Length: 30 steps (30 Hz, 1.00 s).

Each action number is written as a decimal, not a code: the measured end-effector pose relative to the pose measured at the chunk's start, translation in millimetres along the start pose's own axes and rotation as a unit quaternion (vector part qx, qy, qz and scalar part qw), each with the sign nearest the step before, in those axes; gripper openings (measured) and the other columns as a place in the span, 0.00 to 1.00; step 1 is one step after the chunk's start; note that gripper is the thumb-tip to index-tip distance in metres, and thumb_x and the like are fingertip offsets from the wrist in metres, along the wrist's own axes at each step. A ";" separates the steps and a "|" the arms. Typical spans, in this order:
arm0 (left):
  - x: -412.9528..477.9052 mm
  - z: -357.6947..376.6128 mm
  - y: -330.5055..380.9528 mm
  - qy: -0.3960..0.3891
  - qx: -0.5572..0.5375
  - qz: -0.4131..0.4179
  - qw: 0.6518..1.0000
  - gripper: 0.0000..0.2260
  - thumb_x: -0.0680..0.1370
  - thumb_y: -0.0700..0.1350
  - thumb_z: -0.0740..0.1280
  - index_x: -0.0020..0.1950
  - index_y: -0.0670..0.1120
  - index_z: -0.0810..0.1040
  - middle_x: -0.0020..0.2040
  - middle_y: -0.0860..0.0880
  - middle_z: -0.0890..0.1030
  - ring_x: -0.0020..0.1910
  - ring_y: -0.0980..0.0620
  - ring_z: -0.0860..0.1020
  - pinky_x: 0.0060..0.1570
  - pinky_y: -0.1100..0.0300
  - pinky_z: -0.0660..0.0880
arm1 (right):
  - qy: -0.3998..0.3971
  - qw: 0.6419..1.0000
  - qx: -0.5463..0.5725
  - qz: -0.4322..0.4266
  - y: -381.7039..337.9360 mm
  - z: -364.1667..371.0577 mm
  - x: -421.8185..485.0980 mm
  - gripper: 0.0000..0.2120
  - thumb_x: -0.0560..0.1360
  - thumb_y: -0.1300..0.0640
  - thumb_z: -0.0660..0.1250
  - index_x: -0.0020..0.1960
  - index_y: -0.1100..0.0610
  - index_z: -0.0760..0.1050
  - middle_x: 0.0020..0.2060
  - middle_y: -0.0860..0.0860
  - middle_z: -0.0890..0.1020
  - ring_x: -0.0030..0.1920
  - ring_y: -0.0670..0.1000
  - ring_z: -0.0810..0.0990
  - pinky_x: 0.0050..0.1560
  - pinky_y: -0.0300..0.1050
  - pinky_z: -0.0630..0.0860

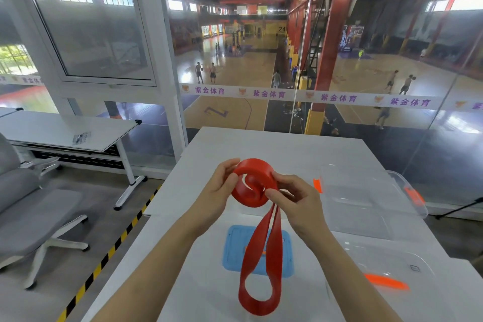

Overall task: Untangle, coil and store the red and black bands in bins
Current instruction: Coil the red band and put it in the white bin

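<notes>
Hands up over the table: our left hand and right hand pinch the red band, half coiled, its loose loop dangling above a blue lid.

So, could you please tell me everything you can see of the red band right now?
The red band is a flat, wide, rubbery-looking loop with a matte finish. Its upper part is wound into a loose coil, held above the white table between the left hand and right hand. The uncoiled rest hangs down as a long doubled loop in front of a blue lid.
</notes>
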<state>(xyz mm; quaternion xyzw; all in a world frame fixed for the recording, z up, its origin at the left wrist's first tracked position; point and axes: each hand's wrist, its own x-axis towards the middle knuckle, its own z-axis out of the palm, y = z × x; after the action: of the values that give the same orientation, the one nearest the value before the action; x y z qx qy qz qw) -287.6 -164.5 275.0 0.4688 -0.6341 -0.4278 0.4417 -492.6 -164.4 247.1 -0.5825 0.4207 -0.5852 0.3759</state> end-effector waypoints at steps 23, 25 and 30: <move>2.1 9.1 3.4 0.069 0.012 0.019 0.997 0.21 0.82 0.59 0.55 0.72 0.53 0.66 0.68 0.51 0.74 0.66 0.50 0.75 0.62 0.62 0.76 | -0.016 0.999 -0.032 -0.010 4.8 9.0 -3.2 0.16 0.75 0.59 0.78 0.60 0.48 0.82 0.53 0.46 0.86 0.58 0.52 0.86 0.63 0.51 0.82; 1.2 10.9 2.8 0.087 -0.025 0.015 0.996 0.24 0.79 0.63 0.55 0.72 0.55 0.66 0.67 0.51 0.75 0.66 0.49 0.76 0.66 0.52 0.77 | -0.012 1.000 -0.026 -0.004 5.7 9.8 -5.6 0.16 0.75 0.59 0.78 0.60 0.48 0.82 0.53 0.45 0.86 0.58 0.50 0.86 0.64 0.48 0.82; 0.3 8.5 -1.1 0.037 -0.042 0.001 0.998 0.18 0.82 0.61 0.54 0.69 0.57 0.69 0.63 0.56 0.79 0.62 0.55 0.80 0.61 0.57 0.81 | 0.022 0.999 -0.025 -0.016 3.6 7.8 -7.9 0.14 0.75 0.63 0.78 0.56 0.48 0.84 0.51 0.45 0.88 0.56 0.49 0.87 0.60 0.44 0.84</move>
<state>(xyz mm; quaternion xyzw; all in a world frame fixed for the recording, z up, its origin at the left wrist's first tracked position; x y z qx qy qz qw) -295.6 -163.9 271.9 0.4644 -0.5991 -0.4364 0.4847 -484.7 -158.8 240.6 -0.5850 0.4341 -0.5932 0.3426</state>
